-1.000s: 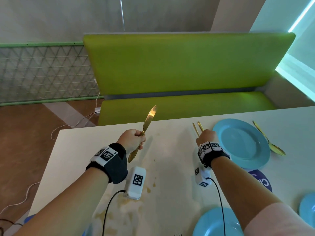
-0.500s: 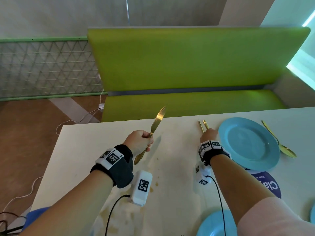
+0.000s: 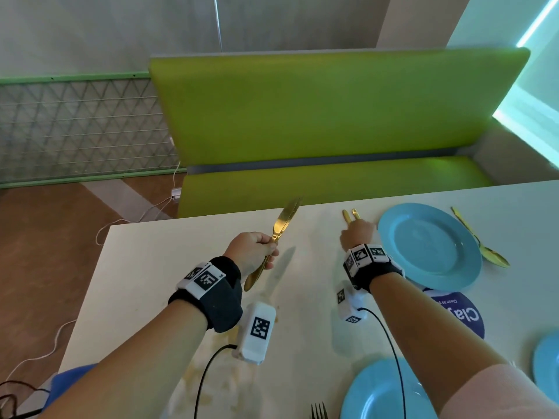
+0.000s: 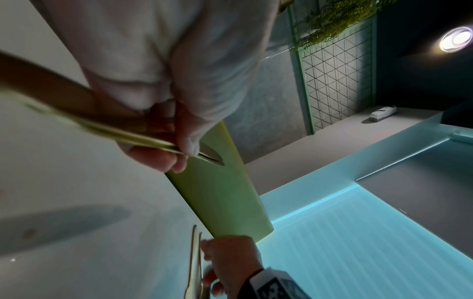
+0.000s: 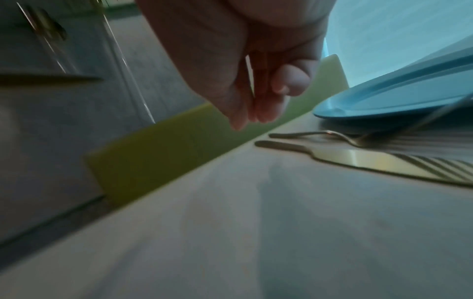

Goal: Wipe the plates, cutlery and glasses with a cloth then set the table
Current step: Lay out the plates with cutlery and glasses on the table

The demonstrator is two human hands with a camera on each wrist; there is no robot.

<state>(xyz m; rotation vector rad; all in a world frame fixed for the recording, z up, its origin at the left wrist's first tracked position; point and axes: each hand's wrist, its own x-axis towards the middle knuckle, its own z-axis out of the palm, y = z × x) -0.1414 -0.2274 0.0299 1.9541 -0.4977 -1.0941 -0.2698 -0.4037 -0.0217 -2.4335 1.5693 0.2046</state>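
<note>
My left hand (image 3: 260,249) grips a gold knife (image 3: 282,225) by its handle above the cream table (image 3: 145,267), blade tilted up and away; a second blade may lie against it. The left wrist view shows the fingers (image 4: 179,141) curled round the knife's handle (image 4: 122,133). My right hand (image 3: 357,234) hovers over a gold knife and fork (image 3: 351,214) that lie left of a blue plate (image 3: 429,246). In the right wrist view its fingers (image 5: 256,109) hang relaxed and hold nothing, above the knife (image 5: 384,161) and fork (image 5: 320,134) beside the plate (image 5: 396,101). No cloth or glasses are visible.
A gold spoon (image 3: 493,258) lies right of the far plate. A second blue plate (image 3: 375,394) and a fork's tines (image 3: 319,411) sit at the near edge, and a third plate (image 3: 547,364) at the right. A purple disc (image 3: 459,316) lies between them. A green bench (image 3: 332,116) stands behind the table.
My left hand has drifted slightly right with the knife. My right hand has stayed over the knife and fork beside the plate.
</note>
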